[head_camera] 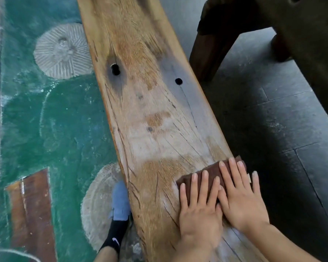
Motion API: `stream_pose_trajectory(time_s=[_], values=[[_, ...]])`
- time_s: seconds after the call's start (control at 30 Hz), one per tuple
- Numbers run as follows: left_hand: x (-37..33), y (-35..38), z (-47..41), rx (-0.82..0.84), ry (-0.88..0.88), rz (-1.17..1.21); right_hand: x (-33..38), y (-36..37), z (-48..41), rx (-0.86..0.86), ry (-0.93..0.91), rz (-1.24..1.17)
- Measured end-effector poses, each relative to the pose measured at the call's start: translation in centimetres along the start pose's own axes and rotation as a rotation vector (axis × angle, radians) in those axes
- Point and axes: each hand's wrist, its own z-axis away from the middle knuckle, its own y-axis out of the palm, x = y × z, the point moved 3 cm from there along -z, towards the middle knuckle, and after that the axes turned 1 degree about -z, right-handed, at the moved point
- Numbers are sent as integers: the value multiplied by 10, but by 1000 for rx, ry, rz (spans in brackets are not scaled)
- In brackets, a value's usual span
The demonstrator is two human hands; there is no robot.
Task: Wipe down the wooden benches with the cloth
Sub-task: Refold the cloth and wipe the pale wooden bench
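Note:
A long, worn wooden bench (146, 110) runs from the top of the view down to the bottom right, with two dark holes in its middle. A brown cloth (209, 172) lies flat on the bench near its right edge. My left hand (199, 207) presses flat on the cloth's near left part, fingers spread. My right hand (240, 195) lies flat beside it on the cloth's right part, overlapping the left hand slightly. Most of the cloth is hidden under both palms.
A dark wooden table or stool (273, 35) with thick legs stands to the right on grey floor tiles. Left of the bench is green painted floor with round stone discs (62, 52). My foot in a blue slipper (119, 201) rests beside the bench.

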Motion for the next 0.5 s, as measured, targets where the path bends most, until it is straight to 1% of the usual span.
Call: stream_pose_trajectory(time_s=[0.03, 0.1, 0.13, 0.17, 0.27, 0.4, 0.5], values=[[4, -12, -12, -19, -7, -8, 3, -8, -14, -15, -5, -10], [15, -26, -45, -71, 73, -55, 10, -25, -45, -49, -14, -12], [20, -32, -59, -18, 80, -39, 14, -33, -62, -66, -22, -3], [27, -41, -72, -11, 74, -36, 19, -41, -78, -79, -33, -1], [50, -73, -113, -79, 35, -1, 36, -67, -126, -103, -49, -45], [79, -118, -165, -104, 29, -44, 61, -101, -189, -117, -60, -86], [97, -142, -198, -123, 10, -29, 79, -124, -226, -127, -71, -107]])
